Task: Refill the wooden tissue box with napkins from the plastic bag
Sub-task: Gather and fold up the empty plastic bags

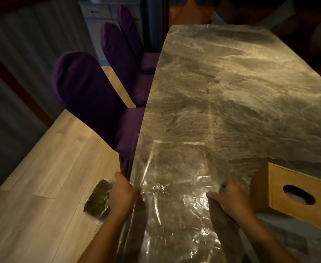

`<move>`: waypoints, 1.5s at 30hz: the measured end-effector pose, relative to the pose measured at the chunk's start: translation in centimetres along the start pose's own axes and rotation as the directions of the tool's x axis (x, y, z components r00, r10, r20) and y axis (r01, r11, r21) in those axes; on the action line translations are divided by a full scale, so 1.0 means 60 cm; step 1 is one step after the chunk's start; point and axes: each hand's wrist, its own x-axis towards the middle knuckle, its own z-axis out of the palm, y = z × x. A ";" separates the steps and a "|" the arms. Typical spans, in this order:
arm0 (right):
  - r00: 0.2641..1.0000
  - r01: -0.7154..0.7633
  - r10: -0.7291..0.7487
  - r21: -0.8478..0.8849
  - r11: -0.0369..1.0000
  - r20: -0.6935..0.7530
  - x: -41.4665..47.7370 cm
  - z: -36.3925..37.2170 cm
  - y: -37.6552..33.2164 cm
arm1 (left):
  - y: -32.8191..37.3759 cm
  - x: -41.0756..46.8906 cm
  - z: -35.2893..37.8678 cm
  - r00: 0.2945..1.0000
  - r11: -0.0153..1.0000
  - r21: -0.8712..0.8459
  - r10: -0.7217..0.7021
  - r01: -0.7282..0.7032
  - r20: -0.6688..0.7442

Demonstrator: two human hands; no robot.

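Observation:
A large clear plastic bag (175,211) is stretched flat over the near end of the marble table (232,82). My left hand (122,192) pinches the bag's left edge and my right hand (233,196) grips its right edge. A dark grey strip runs down under each hand; I cannot tell what these strips are. The wooden tissue box (296,194) stands on the table just right of my right hand, its oval slot facing up. A dark green bundle in clear wrap (98,201) shows just left of my left hand, over the floor; whether the hand holds it is hidden.
Three purple upholstered chairs (87,95) line the table's left side, the nearest close to my left hand. Wooden floor (42,177) lies to the left. A grey cabinet (99,14) stands at the far end of the room.

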 end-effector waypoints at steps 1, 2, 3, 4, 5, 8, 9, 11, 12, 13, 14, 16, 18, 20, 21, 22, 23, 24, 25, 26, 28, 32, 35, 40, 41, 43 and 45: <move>1.000 0.002 -0.004 -0.078 0.997 -0.014 -0.001 0.002 -0.002 | -0.001 -0.002 -0.003 1.000 1.000 -0.009 0.015 -0.015 -0.006; 1.000 0.002 -0.005 -0.129 0.992 -0.027 -0.003 0.005 -0.004 | -0.003 -0.006 -0.004 0.999 0.999 0.003 0.041 -0.041 -0.001; 0.999 0.000 -0.005 -0.148 0.989 -0.035 -0.006 0.008 -0.008 | -0.004 -0.009 -0.004 0.998 0.997 0.032 0.069 -0.070 0.010; 0.999 -0.003 -0.002 -0.141 0.990 -0.040 -0.008 0.012 -0.012 | -0.005 -0.010 -0.003 0.996 0.994 0.062 0.092 -0.093 0.020; 0.999 -0.004 -0.001 -0.125 0.992 -0.040 -0.010 0.016 -0.018 | -0.006 -0.011 -0.003 0.994 0.992 0.076 0.104 -0.105 0.027; 1.000 0.007 -0.009 -0.079 0.997 -0.024 -0.011 0.025 -0.030 | -0.008 -0.008 -0.002 0.992 0.993 0.045 0.111 -0.114 0.060; 1.000 0.008 -0.008 -0.058 0.998 -0.007 -0.011 0.025 -0.031 | -0.008 -0.007 -0.002 0.991 0.993 0.026 0.111 -0.113 0.073; 0.999 0.008 -0.010 0.039 0.999 0.037 -0.006 0.025 -0.028 | -0.008 -0.009 -0.002 0.990 0.993 -0.051 0.110 -0.105 0.093; 0.998 0.002 -0.009 0.098 0.995 0.065 -0.003 0.026 -0.025 | -0.010 -0.009 -0.002 0.989 0.989 -0.108 0.108 -0.097 0.104; 0.996 -0.005 -0.008 0.147 0.989 0.084 -0.001 0.026 -0.022 | -0.012 -0.009 -0.002 0.988 0.983 -0.162 0.103 -0.084 0.115; 0.996 -0.011 -0.006 0.186 0.982 0.091 0.000 0.026 -0.019 | -0.013 -0.009 -0.002 0.987 0.976 -0.204 0.103 -0.076 0.124; 0.994 -0.007 -0.022 0.271 0.963 0.104 0.000 0.021 -0.017 | -0.013 -0.009 -0.005 0.984 0.959 -0.277 0.098 -0.054 0.149; 0.993 0.013 -0.059 0.402 0.916 0.103 -0.001 0.015 -0.019 | -0.011 -0.010 -0.011 0.979 0.932 -0.363 0.081 -0.007 0.189; 0.992 -0.008 -0.072 0.615 0.788 0.106 -0.004 0.005 -0.020 | -0.009 -0.010 -0.019 0.973 0.883 -0.470 0.092 0.017 0.210; 0.990 -0.038 -0.072 0.731 0.681 0.119 -0.007 -0.002 -0.019 | -0.007 -0.011 -0.024 0.969 0.849 -0.528 0.112 0.023 0.222; 0.988 -0.070 -0.073 0.824 0.562 0.134 -0.009 -0.009 -0.017 | -0.007 -0.011 -0.029 0.963 0.815 -0.578 0.135 0.026 0.235; 0.985 -0.100 -0.082 0.888 0.449 0.153 -0.012 -0.019 -0.015 | -0.004 -0.011 -0.034 0.957 0.793 -0.609 0.155 0.028 0.246; 0.977 -0.135 -0.108 0.924 0.358 0.184 -0.015 -0.029 -0.011 | -0.001 -0.013 -0.038 0.952 0.780 -0.625 0.174 0.024 0.253; 0.963 -0.174 -0.148 0.939 0.296 0.225 -0.016 -0.036 -0.007 | 0.001 -0.014 -0.041 0.949 0.783 -0.622 0.185 0.015 0.255; 0.944 -0.217 -0.186 0.937 0.272 0.272 -0.017 -0.043 -0.003 | 0.005 -0.015 -0.043 0.946 0.788 -0.616 0.197 0.005 0.259; 0.909 -0.291 -0.202 0.900 0.324 0.366 -0.018 -0.052 0.004 | 0.010 -0.016 -0.044 0.929 0.804 -0.595 0.204 0.020 0.307; 0.879 -0.329 -0.175 0.829 0.453 0.444 -0.009 -0.061 0.017 | 0.010 -0.020 -0.044 0.892 0.849 -0.524 0.183 0.069 0.414; 0.897 -0.269 -0.155 0.789 0.553 0.414 -0.009 -0.066 0.017 | 0.007 -0.018 -0.044 0.890 0.836 -0.540 0.167 0.101 0.425; 0.935 -0.173 -0.170 0.819 0.547 0.312 -0.015 -0.082 0.006 | 0.012 -0.016 -0.049 0.913 0.797 -0.603 0.219 0.036 0.344; 0.925 -0.167 -0.200 0.820 0.548 0.322 -0.017 -0.089 0.006 | 0.013 -0.015 -0.050 0.921 0.780 -0.626 0.229 0.020 0.314; 0.900 -0.162 -0.244 0.796 0.583 0.362 -0.020 -0.098 0.008 | 0.016 -0.015 -0.053 0.933 0.763 -0.646 0.233 0.000 0.276; 0.893 -0.156 -0.249 0.779 0.607 0.374 -0.019 -0.101 0.012 | 0.013 -0.015 -0.057 0.925 0.769 -0.639 0.247 -0.007 0.287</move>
